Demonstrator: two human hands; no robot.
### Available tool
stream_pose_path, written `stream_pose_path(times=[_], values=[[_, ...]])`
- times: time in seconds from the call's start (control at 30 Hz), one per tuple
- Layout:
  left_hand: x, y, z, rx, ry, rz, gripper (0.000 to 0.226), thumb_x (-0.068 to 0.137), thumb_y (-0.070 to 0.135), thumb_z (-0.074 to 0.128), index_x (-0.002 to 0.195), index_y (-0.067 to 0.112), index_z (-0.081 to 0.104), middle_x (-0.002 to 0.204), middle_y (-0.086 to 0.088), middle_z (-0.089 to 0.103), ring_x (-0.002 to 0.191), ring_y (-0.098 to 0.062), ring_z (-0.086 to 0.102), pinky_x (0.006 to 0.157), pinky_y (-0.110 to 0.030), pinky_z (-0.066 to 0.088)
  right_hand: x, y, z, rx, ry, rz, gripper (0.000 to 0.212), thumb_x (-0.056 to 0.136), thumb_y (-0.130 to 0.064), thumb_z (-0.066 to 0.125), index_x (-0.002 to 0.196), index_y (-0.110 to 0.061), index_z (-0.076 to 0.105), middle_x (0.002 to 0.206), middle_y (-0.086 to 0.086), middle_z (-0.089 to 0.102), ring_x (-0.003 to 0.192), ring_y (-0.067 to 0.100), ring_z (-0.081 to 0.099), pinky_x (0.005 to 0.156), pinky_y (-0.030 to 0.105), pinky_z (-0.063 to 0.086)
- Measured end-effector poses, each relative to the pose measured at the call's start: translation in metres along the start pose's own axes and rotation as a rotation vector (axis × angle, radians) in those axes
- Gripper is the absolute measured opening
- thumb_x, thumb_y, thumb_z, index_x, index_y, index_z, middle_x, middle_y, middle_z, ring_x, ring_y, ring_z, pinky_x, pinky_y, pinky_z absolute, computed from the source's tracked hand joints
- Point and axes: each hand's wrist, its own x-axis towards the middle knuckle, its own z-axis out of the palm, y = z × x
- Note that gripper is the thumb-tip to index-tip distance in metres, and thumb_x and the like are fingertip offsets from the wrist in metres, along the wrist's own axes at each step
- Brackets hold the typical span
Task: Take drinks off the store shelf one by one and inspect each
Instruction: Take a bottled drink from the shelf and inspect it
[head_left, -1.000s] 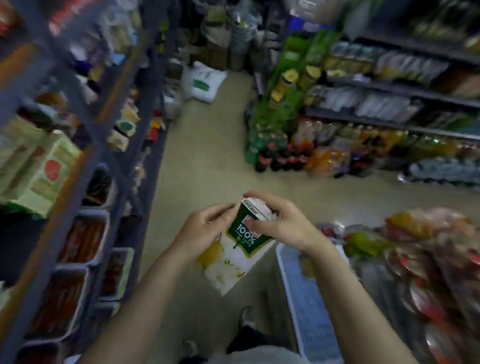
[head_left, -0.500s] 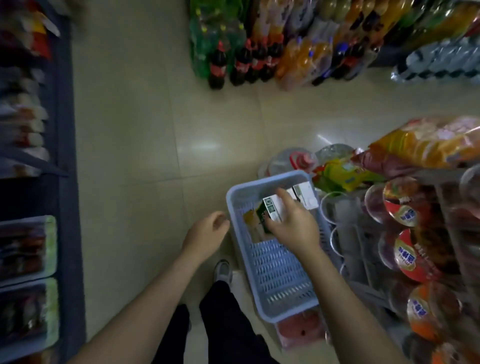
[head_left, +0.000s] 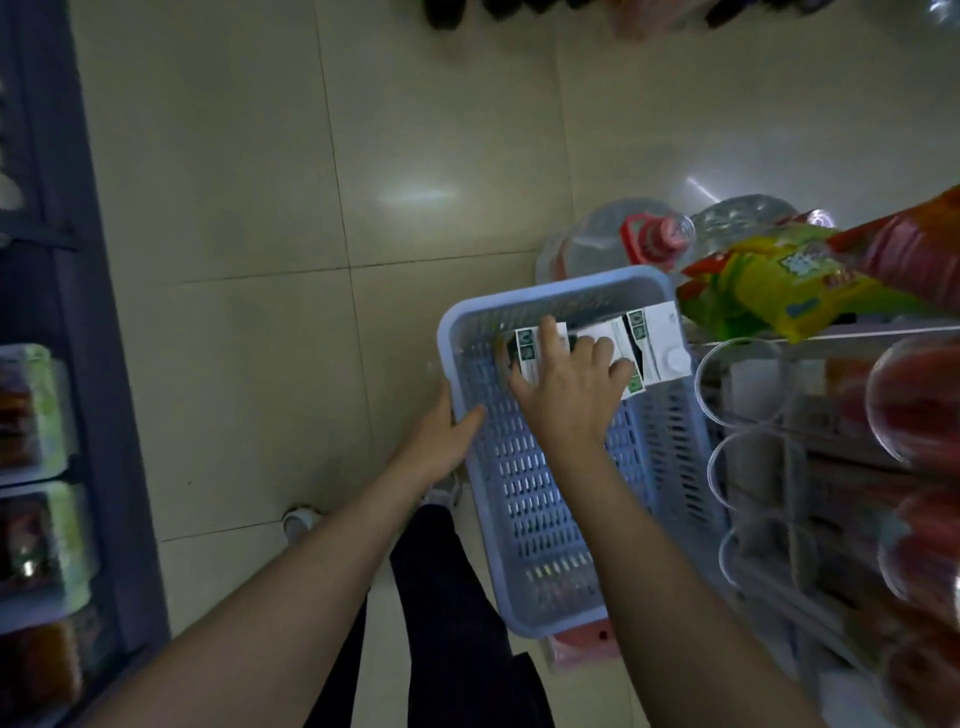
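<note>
Pale tiled floor (head_left: 249, 218) carries a blue basket (head_left: 524, 499) and water jugs (head_left: 597, 244).

A shop aisle: stocked shelving (head_left: 67, 364), snack packets (head_left: 769, 291) and a shopping basket (head_left: 452, 332).

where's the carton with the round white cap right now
In the head view, the capped carton stands in the blue basket's far right corner, just right of the right hand and below the yellow snack bag.

Pale blue slotted basket (head_left: 524, 499) — white-and-green cartons (head_left: 652, 345)
</note>
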Motion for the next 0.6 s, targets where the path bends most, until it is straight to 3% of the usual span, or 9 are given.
stream_pose_path(times=[0.07,0.13,0.27,0.33,0.47,0.53,0.6], values=[[0.002,-0.004,0.003,-0.037,0.009,-0.009,0.045,0.104,0.035,0.052,0.148,0.028,0.043,0.131,0.009,0.061,0.104,-0.003,0.062,0.071,-0.004,0.046,0.001,0.000,0.007,-0.022,0.083,0.005,0.061,0.073,-0.062,0.072,0.120,-0.023,0.067,0.089,0.016,0.062,0.088,0.032,0.056,0.074,0.041,0.044],[0.003,-0.006,0.003,-0.040,0.036,-0.013,0.045,0.103,0.034,0.053,0.147,0.031,0.043,0.129,0.012,0.061,0.104,-0.005,0.062,0.069,-0.004,0.043,0.004,0.005,0.014,-0.021,0.152,-0.006,0.060,0.079,-0.065,0.064,0.125,-0.025,0.067,0.109,0.021,0.063,0.104,0.034,0.051,0.083,0.045,0.042],[0.006,-0.009,0.004,-0.017,0.052,-0.019,0.051,0.102,0.038,0.053,0.151,0.032,0.040,0.135,0.008,0.061,0.113,-0.014,0.062,0.076,-0.017,0.044,0.004,0.017,0.027,0.160,0.092,-0.020,0.071,0.086,-0.068,0.048,0.144,-0.027,0.055,0.150,0.031,0.042,0.143,0.048,0.034,0.108,0.063,0.034],[0.008,-0.009,0.004,-0.011,0.041,-0.027,0.054,0.102,0.042,0.052,0.152,0.032,0.038,0.139,0.007,0.060,0.115,-0.014,0.062,0.078,-0.019,0.044,0.002,0.019,0.029,0.271,0.028,0.000,0.072,0.089,-0.068,0.044,0.149,-0.029,0.050,0.156,0.029,0.034,0.149,0.047,0.024,0.115,0.065,0.023],[0.001,-0.004,-0.003,0.068,0.018,-0.025,0.061,0.102,0.046,0.049,0.157,0.028,0.030,0.149,0.005,0.052,0.124,-0.012,0.055,0.079,-0.017,0.042,0.001,0.021,0.020,0.329,-0.055,0.001,0.075,0.089,-0.070,0.040,0.151,-0.029,0.045,0.160,0.027,0.027,0.152,0.044,0.016,0.118,0.064,0.017],[-0.012,0.007,-0.011,0.098,0.031,0.028,0.057,0.104,0.040,0.049,0.156,0.022,0.032,0.147,0.007,0.050,0.123,-0.007,0.049,0.085,-0.016,0.038,-0.001,0.019,0.002,0.356,-0.141,0.023,0.074,0.092,-0.070,0.041,0.156,-0.032,0.036,0.165,0.024,0.018,0.154,0.040,0.007,0.121,0.061,0.009],[-0.030,0.019,-0.031,0.178,0.115,0.127,0.054,0.103,0.042,0.049,0.154,0.024,0.038,0.145,0.008,0.052,0.127,-0.011,0.051,0.091,-0.022,0.040,-0.004,0.010,-0.030,0.434,-0.158,0.024,0.069,0.096,-0.062,0.046,0.157,-0.034,0.031,0.165,0.018,0.020,0.155,0.035,0.008,0.122,0.058,0.004]])
